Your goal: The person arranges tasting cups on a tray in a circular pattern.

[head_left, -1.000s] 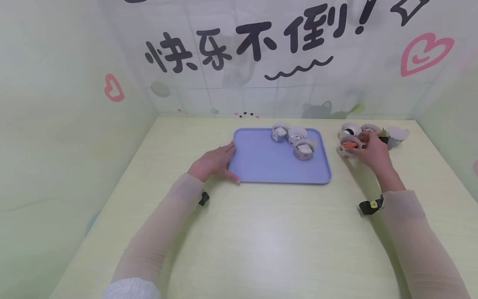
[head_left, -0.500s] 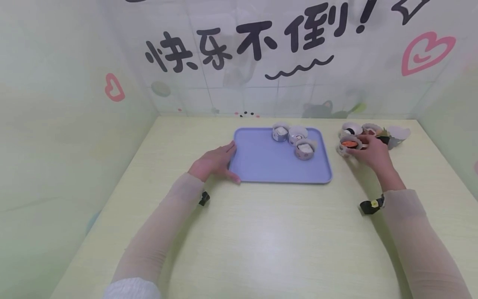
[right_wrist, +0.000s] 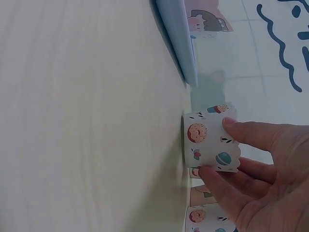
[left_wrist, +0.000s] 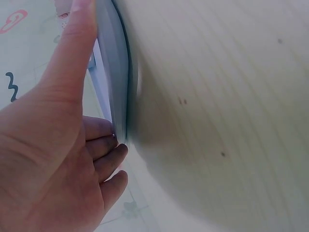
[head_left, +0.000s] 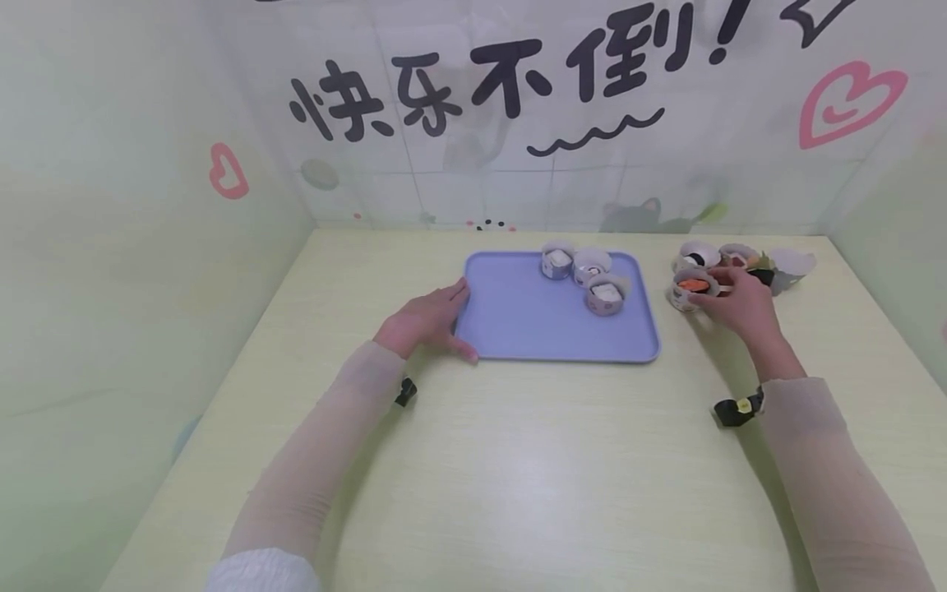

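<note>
My left hand (head_left: 425,322) rests against the left end of a blue tray (head_left: 528,333), fingers along its side and thumb at the front corner. In the left wrist view the thumb lies along the tray's rim (left_wrist: 118,72). To the right of the tray, my right hand (head_left: 743,308) pinches a patterned paper cup (right_wrist: 210,140) between thumb and fingers. Something orange and dark sits inside this cup, which stands on the table. Three paper cups, among them a front one (head_left: 605,300) with white contents, stand at the tray's right rear.
More filled cups, including a white one (head_left: 697,255) and another (head_left: 737,253), crowd behind my right hand. A pale cup (head_left: 792,267) leans at their right. The light wooden table (head_left: 547,460) meets a printed wall (head_left: 473,189) at the back.
Both hands stay where they were, and the cups and tray do not visibly move. Only the head view shifts very slightly.
</note>
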Motion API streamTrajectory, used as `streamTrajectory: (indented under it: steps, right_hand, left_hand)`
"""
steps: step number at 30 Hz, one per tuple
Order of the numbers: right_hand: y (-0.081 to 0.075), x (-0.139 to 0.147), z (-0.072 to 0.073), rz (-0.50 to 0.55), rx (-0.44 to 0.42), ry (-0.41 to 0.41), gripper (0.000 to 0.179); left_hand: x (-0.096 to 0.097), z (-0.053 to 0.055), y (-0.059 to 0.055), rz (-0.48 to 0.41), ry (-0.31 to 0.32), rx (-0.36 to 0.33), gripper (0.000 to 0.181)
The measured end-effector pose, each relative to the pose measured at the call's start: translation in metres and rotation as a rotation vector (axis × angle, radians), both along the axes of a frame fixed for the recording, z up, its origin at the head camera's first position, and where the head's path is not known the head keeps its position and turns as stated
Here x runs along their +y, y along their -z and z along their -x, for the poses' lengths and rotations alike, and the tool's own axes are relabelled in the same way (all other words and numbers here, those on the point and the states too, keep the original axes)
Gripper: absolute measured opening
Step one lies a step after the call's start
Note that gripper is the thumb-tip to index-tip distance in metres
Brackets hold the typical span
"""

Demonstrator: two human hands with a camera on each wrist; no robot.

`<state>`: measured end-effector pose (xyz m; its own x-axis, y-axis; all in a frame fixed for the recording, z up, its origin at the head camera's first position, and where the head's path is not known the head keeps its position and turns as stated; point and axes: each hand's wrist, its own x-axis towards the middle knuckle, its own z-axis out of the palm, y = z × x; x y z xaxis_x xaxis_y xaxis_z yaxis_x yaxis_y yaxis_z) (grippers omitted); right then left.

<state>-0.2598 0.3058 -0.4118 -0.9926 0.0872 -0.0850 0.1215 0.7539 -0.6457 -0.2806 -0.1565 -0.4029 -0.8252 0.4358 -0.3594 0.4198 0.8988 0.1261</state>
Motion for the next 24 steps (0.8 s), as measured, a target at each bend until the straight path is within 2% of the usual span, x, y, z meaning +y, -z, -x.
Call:
streamTrajectory:
  steps: [11,24]
  right_hand:
    - [-0.003,-0.003,-0.004,-0.006,0.036,-0.003,0.068]
    - [-0.009,-0.008,-0.013,-0.001,0.062,-0.044,0.064]
  left_hand:
    - [0.002,0.000,-0.002,0.021,-0.019,-0.010,0.133]
    - [0.002,0.000,-0.001,0.022,-0.019,-0.008,0.134]
